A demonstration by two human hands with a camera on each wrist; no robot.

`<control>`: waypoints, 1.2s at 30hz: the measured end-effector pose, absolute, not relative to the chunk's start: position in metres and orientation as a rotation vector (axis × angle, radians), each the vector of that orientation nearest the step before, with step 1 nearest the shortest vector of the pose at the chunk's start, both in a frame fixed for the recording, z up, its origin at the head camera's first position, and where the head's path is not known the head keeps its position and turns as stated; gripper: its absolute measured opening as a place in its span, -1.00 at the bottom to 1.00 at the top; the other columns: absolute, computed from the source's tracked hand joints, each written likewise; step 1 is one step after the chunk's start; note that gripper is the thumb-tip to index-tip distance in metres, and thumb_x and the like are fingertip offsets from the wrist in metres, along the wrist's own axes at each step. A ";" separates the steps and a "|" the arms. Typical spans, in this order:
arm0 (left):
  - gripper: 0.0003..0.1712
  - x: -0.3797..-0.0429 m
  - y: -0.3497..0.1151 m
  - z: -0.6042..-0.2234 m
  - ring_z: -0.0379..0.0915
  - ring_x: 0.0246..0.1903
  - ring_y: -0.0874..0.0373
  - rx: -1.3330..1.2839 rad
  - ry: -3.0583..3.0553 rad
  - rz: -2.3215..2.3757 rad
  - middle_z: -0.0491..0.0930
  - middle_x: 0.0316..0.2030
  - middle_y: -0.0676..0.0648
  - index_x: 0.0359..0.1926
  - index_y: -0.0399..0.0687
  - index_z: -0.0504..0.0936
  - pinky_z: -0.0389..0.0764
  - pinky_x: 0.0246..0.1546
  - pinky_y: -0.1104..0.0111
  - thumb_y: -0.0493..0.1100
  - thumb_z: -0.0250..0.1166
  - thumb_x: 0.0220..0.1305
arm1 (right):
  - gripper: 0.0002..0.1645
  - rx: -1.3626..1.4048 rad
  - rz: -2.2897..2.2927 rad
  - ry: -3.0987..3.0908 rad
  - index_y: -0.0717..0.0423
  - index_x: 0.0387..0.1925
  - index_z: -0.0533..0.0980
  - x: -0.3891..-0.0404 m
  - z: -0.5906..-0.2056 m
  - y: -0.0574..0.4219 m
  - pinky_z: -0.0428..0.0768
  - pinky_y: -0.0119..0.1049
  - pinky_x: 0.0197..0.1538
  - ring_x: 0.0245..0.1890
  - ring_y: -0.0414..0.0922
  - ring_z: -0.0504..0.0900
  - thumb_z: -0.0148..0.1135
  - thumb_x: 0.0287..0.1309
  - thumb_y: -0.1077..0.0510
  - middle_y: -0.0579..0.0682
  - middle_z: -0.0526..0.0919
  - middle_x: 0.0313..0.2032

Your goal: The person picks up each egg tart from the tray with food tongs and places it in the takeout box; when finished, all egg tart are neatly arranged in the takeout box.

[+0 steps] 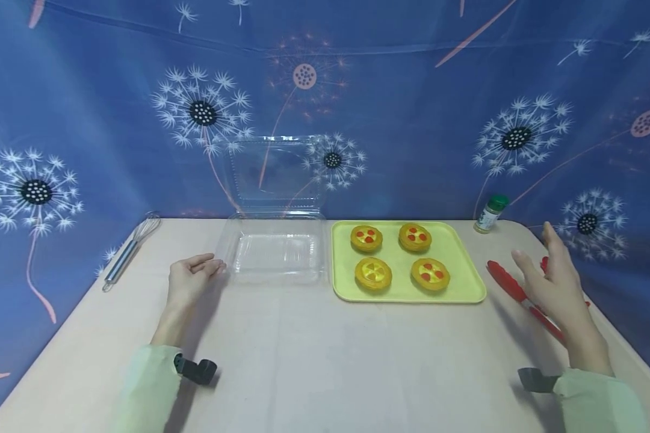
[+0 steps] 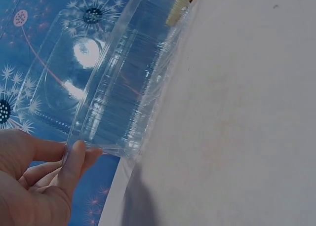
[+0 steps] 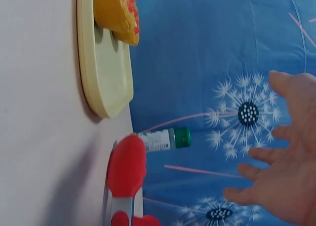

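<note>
My left hand (image 1: 188,281) pinches the near-left rim of a clear plastic clamshell box (image 1: 274,215), thumb on one side and fingers on the other in the left wrist view. The box's lid (image 1: 276,171) stands raised at the back, against the blue cloth. To its right lies a yellow tray (image 1: 394,291) with several small tarts, one of them this tart (image 1: 373,273) with yellow pieces, the others topped in red. My right hand (image 1: 560,288) hovers over red-tipped tongs (image 1: 505,281), fingers spread and holding nothing; it partly hides them in the head view.
A whisk (image 1: 127,255) lies at the table's left edge. Behind the tongs, a small spice bottle (image 1: 488,218) with a green cap stands near the back right corner. A blue dandelion-print cloth (image 1: 401,120) hangs behind the pale table (image 1: 325,361).
</note>
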State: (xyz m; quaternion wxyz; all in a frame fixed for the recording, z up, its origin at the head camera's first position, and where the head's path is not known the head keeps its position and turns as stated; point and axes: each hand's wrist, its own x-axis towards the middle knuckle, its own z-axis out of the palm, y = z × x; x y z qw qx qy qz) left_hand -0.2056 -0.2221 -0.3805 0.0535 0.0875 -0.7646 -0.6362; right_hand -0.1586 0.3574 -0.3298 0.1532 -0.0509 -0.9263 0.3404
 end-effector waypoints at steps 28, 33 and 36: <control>-0.45 -0.208 -0.222 -0.377 0.61 -0.42 0.51 0.324 -2.229 -2.113 0.68 -0.42 0.19 0.30 -0.62 0.21 0.67 -0.17 0.63 -0.40 0.12 0.38 | 0.44 -1.053 0.689 -3.190 0.72 0.20 -0.24 -0.139 -0.341 0.415 0.62 0.23 -0.12 -0.13 0.37 0.32 0.33 0.00 -0.36 0.52 0.21 -0.16; -0.44 -0.209 -0.223 -0.378 0.61 -0.41 0.50 0.319 -2.199 -2.143 0.67 -0.44 0.22 0.31 -0.61 0.21 0.67 -0.15 0.63 -0.41 0.11 0.38 | 0.29 -1.006 0.671 -3.229 0.73 0.08 -0.04 -0.137 -0.347 0.417 0.62 0.10 -0.21 -0.16 0.32 0.35 0.35 0.01 -0.34 0.45 0.30 -0.23; -0.45 -0.208 -0.223 -0.378 0.61 -0.40 0.50 0.316 -2.189 -2.146 0.67 -0.44 0.23 0.31 -0.61 0.21 0.66 -0.14 0.63 -0.41 0.10 0.39 | 0.26 -1.006 0.673 -3.219 0.73 0.09 0.01 -0.136 -0.349 0.417 0.61 0.06 -0.23 -0.16 0.30 0.36 0.38 -0.01 -0.31 0.42 0.33 -0.24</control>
